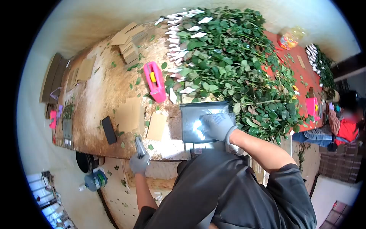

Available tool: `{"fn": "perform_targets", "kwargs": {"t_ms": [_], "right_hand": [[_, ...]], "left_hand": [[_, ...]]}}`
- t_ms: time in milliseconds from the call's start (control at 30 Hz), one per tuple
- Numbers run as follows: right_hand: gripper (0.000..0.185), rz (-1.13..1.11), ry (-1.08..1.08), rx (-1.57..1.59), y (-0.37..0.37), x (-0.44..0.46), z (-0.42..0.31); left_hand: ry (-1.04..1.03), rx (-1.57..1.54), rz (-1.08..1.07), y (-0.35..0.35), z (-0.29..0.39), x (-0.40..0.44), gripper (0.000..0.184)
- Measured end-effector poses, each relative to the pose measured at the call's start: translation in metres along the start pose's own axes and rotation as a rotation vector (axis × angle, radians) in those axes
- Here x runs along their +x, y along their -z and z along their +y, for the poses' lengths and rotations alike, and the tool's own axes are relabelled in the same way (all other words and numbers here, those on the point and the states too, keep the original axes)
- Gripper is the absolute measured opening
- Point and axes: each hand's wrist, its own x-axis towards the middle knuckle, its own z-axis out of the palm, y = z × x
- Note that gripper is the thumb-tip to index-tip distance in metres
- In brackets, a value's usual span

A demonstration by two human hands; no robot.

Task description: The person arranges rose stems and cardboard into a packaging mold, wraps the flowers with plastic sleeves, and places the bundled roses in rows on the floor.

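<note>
My left hand (pixel 139 164), in a grey glove, is closed around a silver stapler-like hand tool (pixel 140 146) at the table's front edge. My right hand (pixel 219 126), also gloved, rests with its fingers stretched on a shiny clear plastic sheet (pixel 190 131). Under the sheet is a dark-edged tray or frame (pixel 204 103); glare hides its details. Beside it lie brown cardboard pieces (pixel 156 126). Leafy green stems (pixel 228 68) are heaped behind and to the right, with white-wrapped heads (pixel 187 90) along their left side.
A pink tape dispenser (pixel 155 82) stands mid-table, and a black phone (pixel 109 130) lies at left. Stacked cardboard (pixel 129 49) sits at the back. On the red surface (pixel 305 72) are more stems and a plastic jar (pixel 289 40). A person in red (pixel 347 129) is at far right.
</note>
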Motion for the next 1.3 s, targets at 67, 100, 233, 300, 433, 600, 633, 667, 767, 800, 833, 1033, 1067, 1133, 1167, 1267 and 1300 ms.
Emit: {"fn": "perform_targets", "kwargs": {"t_ms": [67,100,233,300,433,600,633,667,767,800,833,1033,1067,1133,1167,1267,1300], "right_hand": [[0.036,0.008,-0.017,0.017,-0.001,-0.001,-0.001],[0.036,0.008,-0.033,0.027,-0.001,-0.002,-0.001],[0.036,0.041,-0.006,0.067,-0.011,0.001,0.005],[0.037,0.065,0.026,0.064,-0.013,0.003,0.007],[0.039,0.063,0.031,0.027,-0.008,-0.003,0.004],[0.048,0.06,-0.058,0.067,-0.012,0.003,-0.004],[0.048,0.055,-0.057,0.075,-0.01,0.003,-0.006],[0.048,0.037,-0.084,0.062,-0.009,0.004,-0.007],[0.046,0.02,-0.131,0.076,-0.003,0.004,-0.012],[0.045,0.02,-0.151,0.101,-0.002,0.004,-0.013],[0.045,0.021,-0.156,0.103,-0.001,0.004,-0.013],[0.042,-0.006,-0.166,0.111,-0.001,0.005,-0.014],[0.044,0.01,-0.154,0.123,-0.003,0.005,-0.012],[0.045,0.022,-0.135,0.129,-0.009,0.006,-0.008],[0.045,0.075,-0.116,0.12,-0.013,0.005,-0.006],[0.043,0.119,-0.089,0.096,-0.017,0.002,-0.006],[0.043,0.124,-0.098,0.09,-0.015,0.003,-0.007]], "left_hand": [[0.094,-0.379,-0.198,-0.001,-0.013,-0.011,0.062],[0.084,-0.845,-0.264,-0.001,-0.012,-0.028,0.065],[-0.269,-1.311,-0.568,0.004,0.067,-0.093,0.068],[-0.337,-1.27,-0.688,-0.006,0.089,-0.089,0.065],[-0.468,-0.783,-0.651,-0.003,0.138,-0.072,0.038],[-0.66,-0.096,-0.551,0.022,0.17,-0.021,0.027],[-0.743,0.163,-0.509,0.028,0.181,-0.017,0.025],[-0.705,0.151,-0.591,0.034,0.195,-0.018,0.027],[-0.773,0.312,-0.664,0.043,0.214,-0.007,0.026],[-0.811,0.311,-0.682,0.044,0.219,-0.005,0.026],[-0.814,0.314,-0.686,0.044,0.226,-0.004,0.026],[-0.788,0.414,-0.847,0.038,0.254,0.008,0.026],[-0.825,0.504,-0.778,0.034,0.259,0.006,0.025],[-0.854,0.585,-0.702,0.028,0.262,-0.001,0.026],[-0.871,0.614,-0.632,0.027,0.262,-0.006,0.028],[-0.873,0.699,-0.532,0.02,0.258,-0.011,0.032],[-0.874,0.769,-0.51,0.018,0.258,-0.01,0.035]]}}
